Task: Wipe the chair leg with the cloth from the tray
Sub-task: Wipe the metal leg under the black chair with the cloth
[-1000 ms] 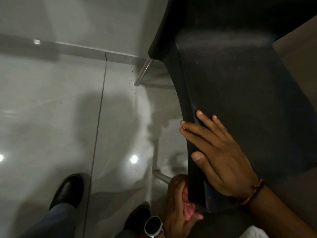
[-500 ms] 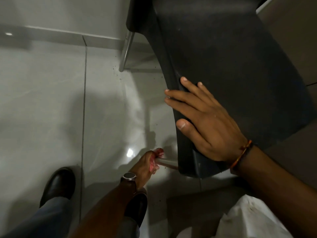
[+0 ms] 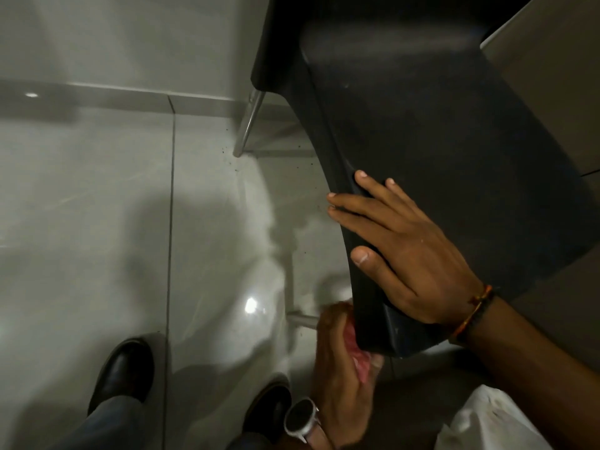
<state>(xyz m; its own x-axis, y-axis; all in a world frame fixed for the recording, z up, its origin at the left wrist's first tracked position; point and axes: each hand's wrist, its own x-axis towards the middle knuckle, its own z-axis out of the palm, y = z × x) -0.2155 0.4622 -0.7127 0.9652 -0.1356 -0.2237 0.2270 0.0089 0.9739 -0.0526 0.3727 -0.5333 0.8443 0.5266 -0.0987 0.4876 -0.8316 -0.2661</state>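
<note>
Cloth (image 3: 358, 358): pink, bunched in the left hand (image 3: 341, 381), just below the seat's near-left corner; largely covered by fingers.
Near chair leg (image 3: 302, 319): metal tube, long axis slanting left and down to the floor; only a short stub shows, upper part behind hand and seat.
Left hand: closed around the cloth against the leg; blurred.
Right hand (image 3: 402, 254): open, fingers spread flat on the seat edge.
Chair seat (image 3: 454, 141): black, cropped at the top.
Far leg (image 3: 248, 125): metal, tilted, foot on the tile.
Wristwatch (image 3: 302, 420): dial dark, no writing readable.
Shoes (image 3: 121, 371): black, on glossy tile floor (image 3: 97, 222).
</note>
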